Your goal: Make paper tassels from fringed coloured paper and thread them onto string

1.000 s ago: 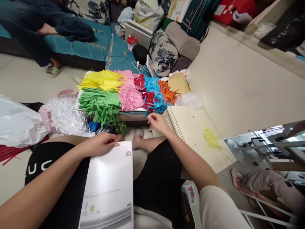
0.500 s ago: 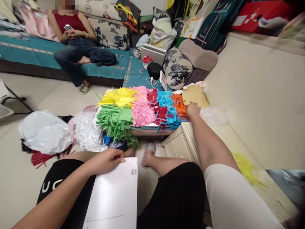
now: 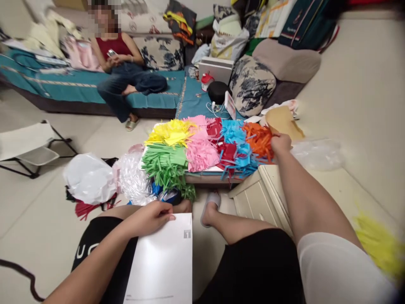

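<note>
- Pinches the top edge of a white card (image 3: 160,266) with the left hand (image 3: 158,217), thumb and bent fingers drawn together there; keeps the card below that hand, across the lap.
- Reaches forward with the right hand (image 3: 281,143), fingers curled in at the right-hand edge of the orange fringe (image 3: 258,137). Cannot tell a firm pinch from a mere touch, with fingertips partly hidden and blurred.
- Looks done, as a judgement: cutting into strips and sorting by colour. Runs from the right hand toward the space ahead of the left hand: orange fringe, blue fringe (image 3: 236,131), red fringe (image 3: 228,154), pink fringe (image 3: 202,153), then yellow fringe (image 3: 172,131) farther off and green fringe (image 3: 166,156) nearer.
- Looks not done: separating the orange, not lifted clear of the row and lying just beside the blue.
- Shows no fringe on the visible face of the card under the left hand; only a grey printed mark (image 3: 187,234) and faint print lower down.
- Includes also a loose yellow heap (image 3: 376,240), blurred, to the right of the right forearm.
- Leaves a tan sheet (image 3: 283,120) just beyond the right hand, and clear plastic (image 3: 316,154) to its right.
- Has shiny strips (image 3: 134,177), a white bag (image 3: 91,179) and red strips (image 3: 84,210) left of the left hand, all untouched by either hand.
</note>
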